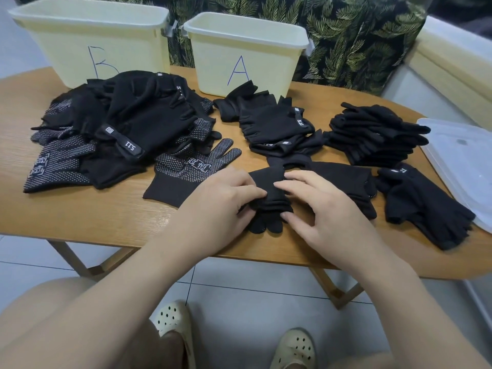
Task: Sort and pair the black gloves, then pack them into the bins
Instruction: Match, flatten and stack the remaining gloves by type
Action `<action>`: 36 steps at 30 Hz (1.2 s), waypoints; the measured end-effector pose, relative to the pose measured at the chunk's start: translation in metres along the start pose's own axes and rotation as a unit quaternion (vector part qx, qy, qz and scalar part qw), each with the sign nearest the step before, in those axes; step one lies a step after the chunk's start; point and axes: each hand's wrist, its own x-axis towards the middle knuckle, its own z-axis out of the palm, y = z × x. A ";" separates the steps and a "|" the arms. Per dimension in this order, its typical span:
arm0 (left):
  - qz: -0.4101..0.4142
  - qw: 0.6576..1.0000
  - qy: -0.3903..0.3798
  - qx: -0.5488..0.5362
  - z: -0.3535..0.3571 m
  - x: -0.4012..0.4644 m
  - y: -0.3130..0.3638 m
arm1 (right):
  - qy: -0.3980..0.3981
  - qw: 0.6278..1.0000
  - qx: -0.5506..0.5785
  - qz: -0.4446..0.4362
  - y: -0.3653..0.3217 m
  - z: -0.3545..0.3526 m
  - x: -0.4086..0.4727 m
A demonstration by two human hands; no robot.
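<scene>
Here we pinch a soft folded black knit glove bundle (270, 193) between our left hand (221, 201) and right hand (319, 206), fingers curled onto it at the wooden table's (80, 217) near edge. Just left of our left hand lies a dotted-grip glove (191, 171); beyond both hands stand smooth pale plastic bins B (87, 35) and A (245, 51).

We see black gloves (138, 121) heaped on a tan wood-grain surface (80, 214), one dotted glove (191, 169) speckled with white grip dots. Two pale yellow bins carry blue letters, bin B (66, 49) and bin A (266, 62). Behind them hangs a dark cloth (359, 35) printed with green-gold fern leaves.
</scene>
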 end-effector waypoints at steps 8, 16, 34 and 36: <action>-0.026 0.999 -0.027 0.008 0.000 -0.003 -0.002 | 0.053 0.997 -0.017 -0.050 0.003 0.008 0.001; -0.074 0.995 -0.063 0.038 -0.010 -0.007 -0.013 | 0.050 0.997 -0.001 -0.063 0.005 0.006 -0.001; -0.096 0.991 -0.088 0.012 -0.013 -0.007 -0.018 | 0.052 0.990 -0.011 -0.130 -0.007 0.013 0.001; -0.099 0.991 -0.090 0.015 -0.015 -0.008 -0.018 | 0.048 0.990 -0.012 -0.134 -0.007 0.014 0.001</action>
